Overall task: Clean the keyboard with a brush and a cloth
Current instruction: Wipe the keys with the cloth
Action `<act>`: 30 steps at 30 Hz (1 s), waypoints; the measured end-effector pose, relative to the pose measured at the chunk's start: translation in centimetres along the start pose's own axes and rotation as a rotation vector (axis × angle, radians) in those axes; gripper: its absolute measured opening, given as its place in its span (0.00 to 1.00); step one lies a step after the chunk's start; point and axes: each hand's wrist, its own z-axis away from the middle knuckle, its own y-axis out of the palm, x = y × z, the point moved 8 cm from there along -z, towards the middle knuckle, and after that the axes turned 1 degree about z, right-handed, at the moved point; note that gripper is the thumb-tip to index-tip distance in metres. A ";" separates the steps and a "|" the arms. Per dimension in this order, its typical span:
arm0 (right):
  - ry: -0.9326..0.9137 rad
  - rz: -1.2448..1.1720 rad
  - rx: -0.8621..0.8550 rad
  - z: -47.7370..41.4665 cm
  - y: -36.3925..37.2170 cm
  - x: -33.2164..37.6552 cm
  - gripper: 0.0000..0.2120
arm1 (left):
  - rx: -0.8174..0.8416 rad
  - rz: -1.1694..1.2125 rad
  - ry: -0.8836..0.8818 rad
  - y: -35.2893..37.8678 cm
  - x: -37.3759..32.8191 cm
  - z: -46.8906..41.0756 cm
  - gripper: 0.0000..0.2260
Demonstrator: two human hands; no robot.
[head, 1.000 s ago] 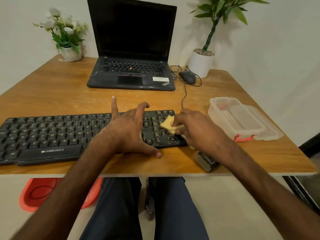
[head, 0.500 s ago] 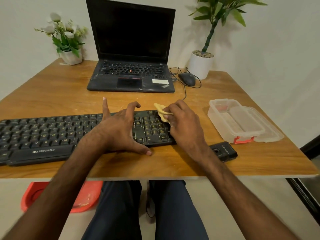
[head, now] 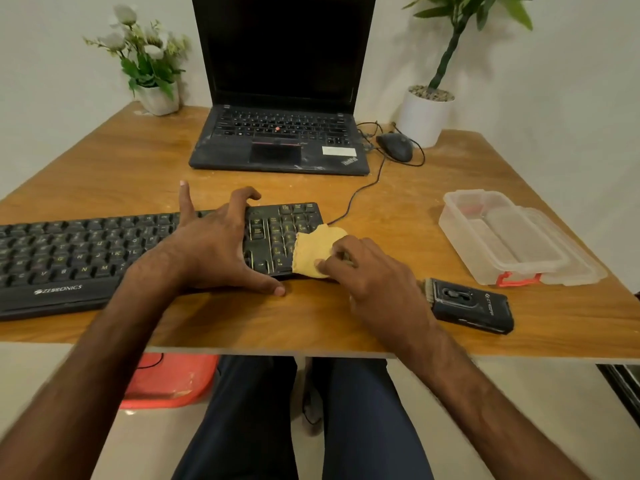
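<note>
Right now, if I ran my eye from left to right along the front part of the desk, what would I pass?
keyboard → left hand gripping it → yellow cloth → right hand pinching the cloth → brush lying on the desk

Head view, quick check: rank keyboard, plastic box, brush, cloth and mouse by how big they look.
1. keyboard
2. plastic box
3. brush
4. cloth, partly hidden under the right hand, so close to the brush
5. mouse, farthest back, so true size unsure
</note>
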 end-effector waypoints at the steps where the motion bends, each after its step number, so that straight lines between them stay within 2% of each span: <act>1: 0.017 0.001 0.014 -0.1 0.0 -0.3 0.11 | 0.000 -0.003 0.000 0.0 0.0 0.0 0.62; 4: 0.036 0.017 0.019 -0.2 -0.2 -0.4 0.13 | 0.006 -0.013 0.000 0.0 0.0 0.0 0.63; 10: -0.136 0.116 -0.014 -0.6 0.6 3.3 0.07 | -0.023 -0.039 0.010 0.4 0.0 -0.4 0.58; 12: -0.060 0.063 -0.007 -0.4 0.6 2.4 0.08 | -0.018 -0.024 0.014 0.4 0.1 -0.2 0.60; 15: 0.184 -0.023 -0.034 0.3 0.1 -0.5 0.13 | -0.015 -0.012 0.014 0.4 -0.1 0.2 0.61; 17: 0.299 -0.067 -0.090 0.1 0.0 -0.9 0.12 | -0.025 -0.012 0.016 0.5 -0.3 0.1 0.61; 20: 0.168 -0.070 -0.080 -1.2 1.1 2.2 0.07 | -0.062 -0.022 0.039 0.5 -0.3 0.0 0.61; 22: 0.119 -0.091 -0.037 -1.6 1.7 2.9 0.11 | -0.069 -0.013 0.040 0.6 -0.2 0.0 0.61; 24: 0.222 -0.118 -0.041 -2.1 1.3 1.2 0.10 | -0.064 -0.007 0.034 0.6 -0.2 0.0 0.61; 27: 0.470 -0.083 -0.022 -3.3 1.1 -1.8 0.15 | -0.079 -0.028 0.030 0.6 -0.7 0.1 0.62; 30: 0.511 -0.040 0.030 -3.9 1.3 -0.5 0.18 | -0.073 -0.055 0.002 0.6 -0.8 0.0 0.63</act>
